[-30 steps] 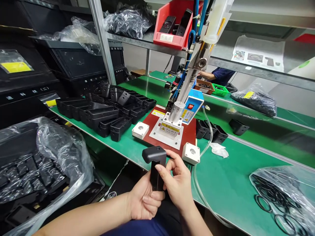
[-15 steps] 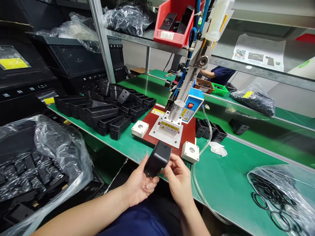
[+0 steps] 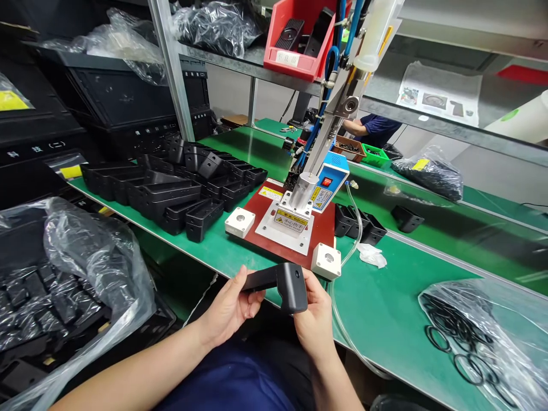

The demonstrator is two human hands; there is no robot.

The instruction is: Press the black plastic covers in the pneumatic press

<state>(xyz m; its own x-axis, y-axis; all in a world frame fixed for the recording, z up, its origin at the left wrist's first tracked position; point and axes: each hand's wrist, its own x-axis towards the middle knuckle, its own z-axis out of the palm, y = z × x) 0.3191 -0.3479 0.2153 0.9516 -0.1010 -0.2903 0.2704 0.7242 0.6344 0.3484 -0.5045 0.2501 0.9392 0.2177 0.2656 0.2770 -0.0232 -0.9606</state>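
Note:
Both my hands hold one black plastic housing [image 3: 282,283] just in front of the green bench edge. My left hand [image 3: 229,308] grips its long flat end, thumb on top. My right hand [image 3: 314,319] closes round the thick rounded end from below. The part lies nearly level, its thick end towards the right. Straight behind it stands a small press [image 3: 306,191] on a red base plate [image 3: 325,228] with two white button blocks [image 3: 240,221].
Rows of black housings [image 3: 171,188] fill the bench at left. A bag of black rings [image 3: 475,337] lies at right, a bag of black parts [image 3: 64,285] at lower left. A red bin [image 3: 295,34] sits on the shelf. Another person's arm [image 3: 363,127] shows beyond the conveyor.
The housing has been turned in my hands from upright to lying nearly level, and my left hand has shifted from its lower stem to its long end.

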